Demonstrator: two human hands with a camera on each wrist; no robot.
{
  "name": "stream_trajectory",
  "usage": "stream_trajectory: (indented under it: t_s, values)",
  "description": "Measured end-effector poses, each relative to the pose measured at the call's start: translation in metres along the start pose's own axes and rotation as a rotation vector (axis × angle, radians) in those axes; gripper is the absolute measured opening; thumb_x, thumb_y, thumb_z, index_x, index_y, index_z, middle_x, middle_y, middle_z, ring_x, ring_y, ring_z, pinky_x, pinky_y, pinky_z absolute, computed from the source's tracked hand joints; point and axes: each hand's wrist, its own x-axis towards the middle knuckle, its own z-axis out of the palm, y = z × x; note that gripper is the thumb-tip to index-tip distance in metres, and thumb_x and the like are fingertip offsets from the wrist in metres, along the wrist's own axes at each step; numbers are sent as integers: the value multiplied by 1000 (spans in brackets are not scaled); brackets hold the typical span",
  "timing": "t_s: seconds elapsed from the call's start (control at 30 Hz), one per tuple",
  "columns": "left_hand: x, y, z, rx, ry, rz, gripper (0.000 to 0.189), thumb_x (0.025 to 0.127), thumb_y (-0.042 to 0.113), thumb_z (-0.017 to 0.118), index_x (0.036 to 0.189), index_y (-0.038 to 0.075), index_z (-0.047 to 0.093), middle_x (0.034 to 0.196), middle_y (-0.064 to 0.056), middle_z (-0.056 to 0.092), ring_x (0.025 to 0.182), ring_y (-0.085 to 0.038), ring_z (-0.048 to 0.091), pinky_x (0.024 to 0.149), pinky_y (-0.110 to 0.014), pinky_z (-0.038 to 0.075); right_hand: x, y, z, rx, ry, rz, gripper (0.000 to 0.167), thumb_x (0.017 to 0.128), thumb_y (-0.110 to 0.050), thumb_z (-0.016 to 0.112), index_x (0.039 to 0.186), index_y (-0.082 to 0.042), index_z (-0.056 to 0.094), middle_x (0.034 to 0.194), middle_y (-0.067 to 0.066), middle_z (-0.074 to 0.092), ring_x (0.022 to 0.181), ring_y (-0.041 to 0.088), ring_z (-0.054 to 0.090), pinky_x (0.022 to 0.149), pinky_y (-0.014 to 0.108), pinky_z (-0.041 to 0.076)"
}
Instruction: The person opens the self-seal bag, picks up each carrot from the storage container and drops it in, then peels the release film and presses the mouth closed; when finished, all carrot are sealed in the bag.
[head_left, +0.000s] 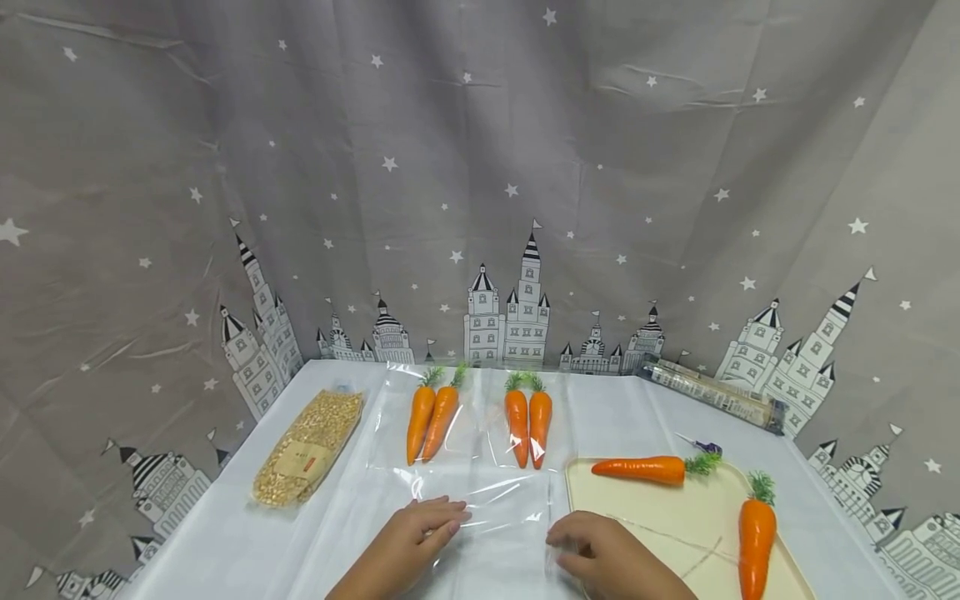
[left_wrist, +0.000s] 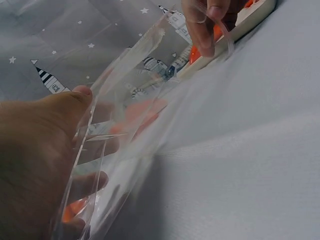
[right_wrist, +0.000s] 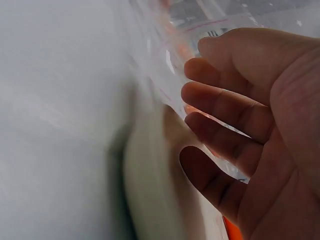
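Note:
A clear plastic bag lies flat at the front of the table between my two hands. My left hand is at its left side with fingers extended; in the left wrist view the fingers show through the clear film. At the bag's right edge is my right hand, its fingers loosely bent and apart in the right wrist view, with no object in the palm. Behind the bag lie two clear bags, each with a pair of orange carrots with green tops, the left pair and the right pair.
On the right, a cream tray bears one carrot lying sideways and another carrot along its right side. A bag of yellow grains lies at left. A long clear package and a small purple item are at back right.

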Motion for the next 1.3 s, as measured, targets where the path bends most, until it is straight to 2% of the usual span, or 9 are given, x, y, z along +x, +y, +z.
stream_trajectory:
  t_s: [0.13,0.33,0.47,0.63,0.8,0.9,1.0,1.17,1.3]
  values:
    - [0,-1,0,13,9,14,33,108,40,58,127,21,77,131,8,74,130,-31,65,110,-59,48,-5,3,-10,11,68,-27,18,99,-32,73,116,-26,75,110,-11,71,92,12,62,80,30,57]
    - [0,-2,1,1,9,16,33,107,40,58,127,22,77,130,8,74,130,-30,66,109,-57,50,-11,13,-31,-55,255,-86,20,97,-28,76,114,-17,75,121,-2,72,110,22,67,81,26,59]
    - [0,-2,1,3,10,16,31,107,39,59,127,22,77,130,9,74,129,-29,66,109,-55,50,-16,19,-45,-57,338,-33,24,96,-25,77,117,-14,75,122,1,73,112,26,68,82,25,59]
    - [0,-2,0,0,-2,4,32,107,40,59,127,23,77,131,9,74,130,-29,65,110,-56,49,-20,27,-63,-49,412,59,29,96,-26,77,122,-13,74,123,2,73,114,24,68,86,28,60]
    - [1,-2,1,-2,5,14,32,107,40,59,128,22,77,131,9,73,130,-29,65,109,-55,50,-23,39,-82,-91,484,99,32,97,-25,77,127,-12,72,125,5,72,112,23,69,94,44,59]
    - [2,-2,2,-5,9,15,33,107,41,58,128,23,77,130,10,74,129,-28,66,108,-54,51,-24,47,-94,-126,508,103,37,98,-25,76,131,-10,69,128,11,71,112,28,70,98,55,56]
    - [2,-3,2,-9,5,-1,33,107,42,58,128,24,77,128,12,74,129,-26,66,108,-55,51,-24,53,-105,-142,516,118,43,98,-28,75,135,-8,66,132,15,70,114,34,68,99,59,54]
    - [2,-2,2,-10,2,-14,32,107,41,59,128,24,77,127,14,74,129,-25,66,112,-62,45,-21,66,-121,-137,520,136,50,100,-30,73,141,-4,60,140,22,63,119,39,66,98,58,55]
    - [2,-4,3,-7,18,7,31,107,39,60,127,23,77,127,12,75,129,-26,67,113,-67,41,-18,78,-128,-142,513,150,54,100,-30,72,144,-3,56,143,24,60,123,43,64,99,59,54]
